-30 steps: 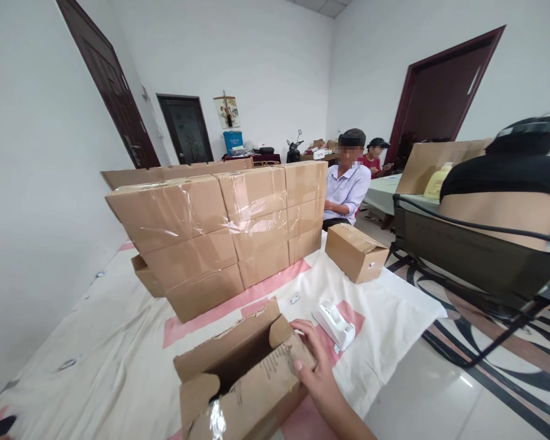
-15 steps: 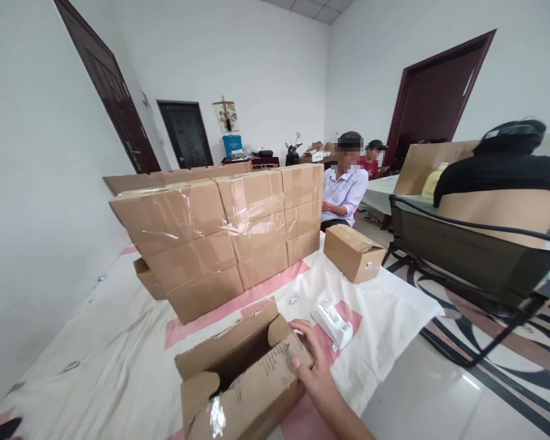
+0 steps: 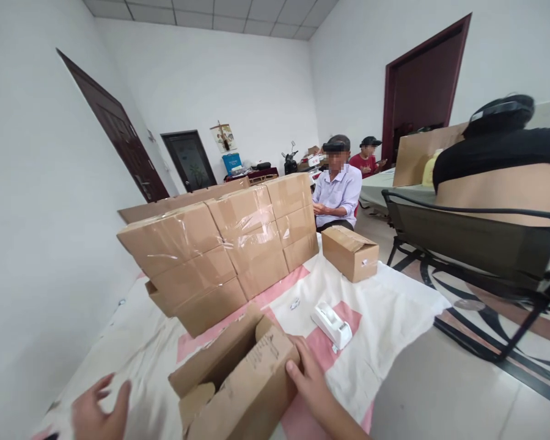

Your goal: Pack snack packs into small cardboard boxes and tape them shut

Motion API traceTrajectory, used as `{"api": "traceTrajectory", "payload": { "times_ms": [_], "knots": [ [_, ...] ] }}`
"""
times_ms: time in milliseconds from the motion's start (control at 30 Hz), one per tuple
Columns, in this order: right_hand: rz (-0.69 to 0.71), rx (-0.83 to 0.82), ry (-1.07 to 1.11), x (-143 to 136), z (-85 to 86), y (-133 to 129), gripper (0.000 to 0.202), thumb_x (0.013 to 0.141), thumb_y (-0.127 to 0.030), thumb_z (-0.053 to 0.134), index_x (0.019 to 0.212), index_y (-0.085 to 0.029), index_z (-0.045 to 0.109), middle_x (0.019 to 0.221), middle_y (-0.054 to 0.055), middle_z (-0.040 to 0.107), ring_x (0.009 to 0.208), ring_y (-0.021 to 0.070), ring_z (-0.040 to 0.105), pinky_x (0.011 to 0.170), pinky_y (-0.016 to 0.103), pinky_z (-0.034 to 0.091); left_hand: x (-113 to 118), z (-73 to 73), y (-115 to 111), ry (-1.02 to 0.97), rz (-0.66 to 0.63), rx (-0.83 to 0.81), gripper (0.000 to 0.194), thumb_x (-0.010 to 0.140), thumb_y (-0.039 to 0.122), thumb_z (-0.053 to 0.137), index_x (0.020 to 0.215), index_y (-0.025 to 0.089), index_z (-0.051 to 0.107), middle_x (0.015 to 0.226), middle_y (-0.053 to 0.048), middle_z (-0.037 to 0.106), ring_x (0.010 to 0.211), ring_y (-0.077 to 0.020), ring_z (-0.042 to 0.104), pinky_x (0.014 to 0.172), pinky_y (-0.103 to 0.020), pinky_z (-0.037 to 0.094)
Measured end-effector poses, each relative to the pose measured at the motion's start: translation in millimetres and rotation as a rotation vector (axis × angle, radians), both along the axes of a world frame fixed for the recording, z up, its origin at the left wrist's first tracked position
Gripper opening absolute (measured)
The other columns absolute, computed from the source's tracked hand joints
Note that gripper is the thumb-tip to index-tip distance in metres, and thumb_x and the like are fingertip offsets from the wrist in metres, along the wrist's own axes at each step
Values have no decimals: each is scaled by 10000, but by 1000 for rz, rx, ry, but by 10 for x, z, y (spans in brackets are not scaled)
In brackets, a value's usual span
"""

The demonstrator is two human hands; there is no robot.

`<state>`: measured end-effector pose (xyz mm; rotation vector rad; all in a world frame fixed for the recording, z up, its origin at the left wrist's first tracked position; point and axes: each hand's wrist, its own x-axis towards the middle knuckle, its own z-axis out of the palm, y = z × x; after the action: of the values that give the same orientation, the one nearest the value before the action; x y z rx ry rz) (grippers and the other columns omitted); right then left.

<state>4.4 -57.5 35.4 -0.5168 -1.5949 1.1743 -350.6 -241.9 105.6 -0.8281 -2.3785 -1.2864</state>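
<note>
An open cardboard box [image 3: 252, 391] stands on the cloth-covered table right before me, its top flaps up and its inside dark. My right hand [image 3: 305, 366] grips the right end of this box, thumb on the near side and fingers around the far corner. My left hand [image 3: 101, 408] hovers to the left of the box, apart from it, fingers spread and slightly blurred, holding nothing. Beyond my right hand a white tape dispenser [image 3: 332, 324] lies on a pink patch of the cloth.
Taped cardboard boxes [image 3: 220, 244] form a stacked wall across the table. A single closed box [image 3: 349, 253] sits at the table's right edge. A person in a light shirt [image 3: 337, 192] sits behind it. At right, another person's chair [image 3: 467, 238] stands on the floor.
My left hand has come into view at the lower left. The view has tilted upward and turned slightly. My right hand keeps its hold on the open box.
</note>
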Motion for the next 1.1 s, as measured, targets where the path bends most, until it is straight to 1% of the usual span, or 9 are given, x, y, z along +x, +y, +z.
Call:
{"api": "traceTrajectory", "payload": {
  "times_ms": [100, 233, 433, 533, 667, 767, 867, 967, 1100],
  "knots": [
    [-16, -23, -73, -5, 11, -26, 366, 971, -455, 552, 1267, -255, 627, 1217, 81, 655, 1181, 267, 615, 1015, 382, 513, 501, -32, 128, -95, -256, 34, 426, 804, 664, 506, 1061, 326, 532, 1111, -85, 642, 1089, -376, 632, 886, -536, 536],
    [-12, -58, -108, 9, 12, -19, 336, 985, -429, 536, 1236, -223, 625, 1146, 76, 670, 1104, 247, 624, 982, 372, 503, 1187, 183, 220, -247, -557, -61, 450, 907, 635, 440, 1165, 301, 594, 1205, -78, 672, 1168, -307, 625, 1022, -485, 511],
    [-26, -81, -114, 50, -23, 15, 369, 981, -428, 548, 1279, -214, 584, 1223, 95, 639, 1143, 244, 591, 1000, 385, 477, 1449, 611, 133, -105, -750, -408, 396, 912, 603, 500, 981, 302, 749, 1197, -81, 711, 1166, -323, 629, 1024, -468, 508],
    [-48, -36, -143, 24, 3, 5, 332, 969, -397, 566, 1237, -203, 598, 1143, 91, 642, 1075, 240, 591, 950, 379, 480, 1620, 707, 76, -26, -712, -518, 452, 973, 568, 377, 1173, 353, 720, 1287, -48, 694, 1229, -314, 611, 1066, -504, 481],
    [-53, 26, -176, 92, 38, -80, 272, 945, -360, 603, 1172, -212, 604, 1108, 78, 635, 1027, 236, 596, 892, 373, 489, 1924, 590, 156, 230, -626, -715, 603, 892, 604, 547, 1457, 394, 515, 1523, -75, 516, 1389, -420, 473, 1070, -612, 438],
    [-158, 122, -162, 372, 70, -115, 188, 944, -298, 600, 1118, -226, 610, 1107, 76, 626, 1050, 238, 596, 916, 383, 481, 1953, 457, 245, 480, -566, -787, 578, 901, 431, 601, 1467, 349, 514, 1599, -102, 404, 1454, -451, 369, 1076, -619, 409],
    [-346, 155, -155, 791, 129, 4, 153, 962, -284, 554, 1089, -233, 623, 1098, 82, 628, 1068, 247, 592, 923, 400, 466, 1948, 451, 295, 621, -578, -764, 511, 927, 294, 561, 1438, 310, 545, 1604, -99, 398, 1463, -413, 369, 1097, -607, 380],
    [-453, -39, -184, 1139, 198, 289, 215, 964, -387, 541, 1067, -230, 644, 1117, 90, 653, 1082, 264, 597, 902, 402, 462, 2228, 490, 433, 706, -573, -607, 386, 942, 238, 533, 1313, 229, 638, 1572, -114, 447, 1456, -404, 376, 1132, -624, 306],
    [-354, -369, -166, 1306, 299, 725, 350, 913, -528, 560, 1069, -227, 649, 1093, 82, 692, 1044, 262, 627, 841, 370, 474, 2931, 279, 1029, 696, -971, -300, 298, 971, 279, 518, 1236, 273, 654, 1435, -34, 606, 1329, -238, 534, 1095, -421, 387]
  ]
}}
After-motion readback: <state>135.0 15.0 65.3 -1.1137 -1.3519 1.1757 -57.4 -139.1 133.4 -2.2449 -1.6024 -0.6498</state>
